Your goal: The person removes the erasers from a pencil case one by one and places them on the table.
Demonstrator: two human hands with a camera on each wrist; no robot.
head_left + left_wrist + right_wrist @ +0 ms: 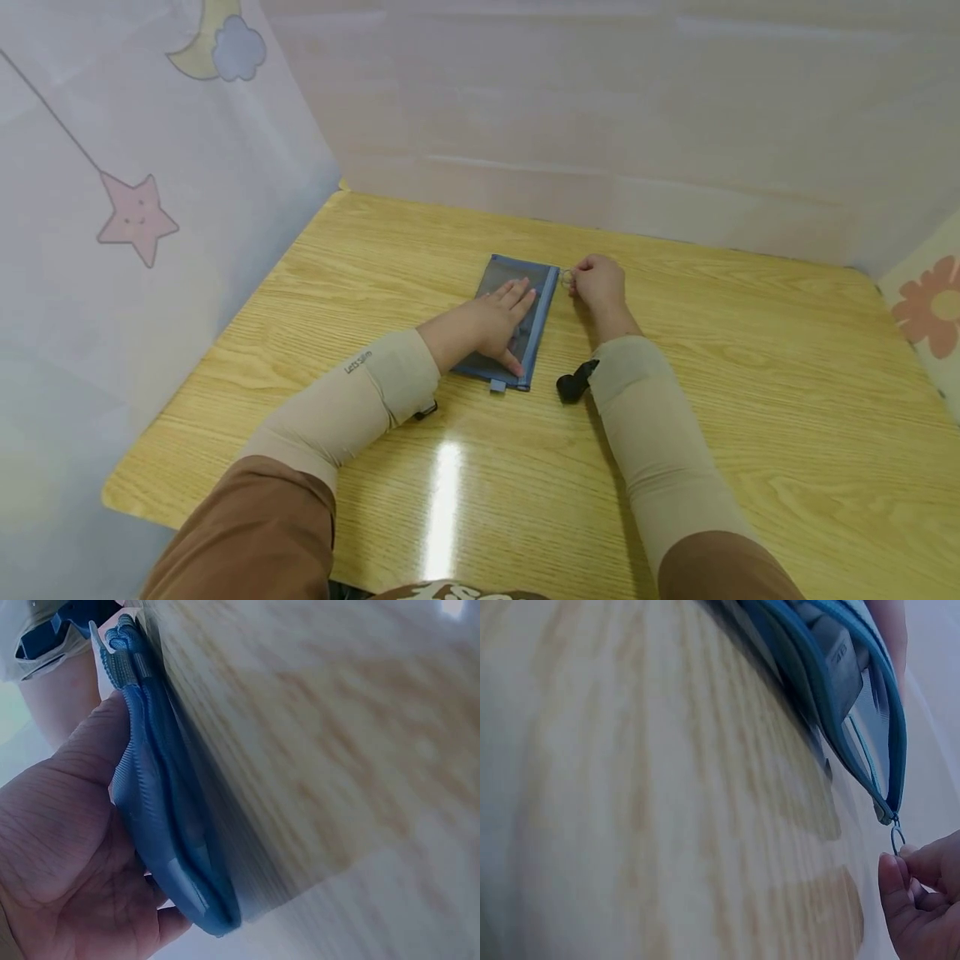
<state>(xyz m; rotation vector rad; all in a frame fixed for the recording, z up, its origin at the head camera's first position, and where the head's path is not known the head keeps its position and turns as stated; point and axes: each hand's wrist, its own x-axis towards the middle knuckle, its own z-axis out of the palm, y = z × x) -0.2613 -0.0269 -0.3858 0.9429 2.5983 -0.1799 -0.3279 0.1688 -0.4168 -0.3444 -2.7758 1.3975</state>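
Observation:
A blue zip pouch (512, 271) with a see-through grey panel lies on the table, its zipper edge toward the right. My left hand (495, 323) rests on top of it with the fingers spread and straight. At the pouch's far right corner, my right hand (602, 285) pinches the ring of the zipper pull (898, 840) between thumb and finger. In the right wrist view the zipper gapes, and a grey item (841, 675) with small print shows inside; its kind is unclear. The left wrist view shows the pouch (161, 825) from its side, beneath the palm.
The wood-grain table (360, 267) extends on every side of the pouch. Pale printed cloth walls (525, 100) stand behind it and at left and right. A black strap (576, 383) hangs from the right wrist.

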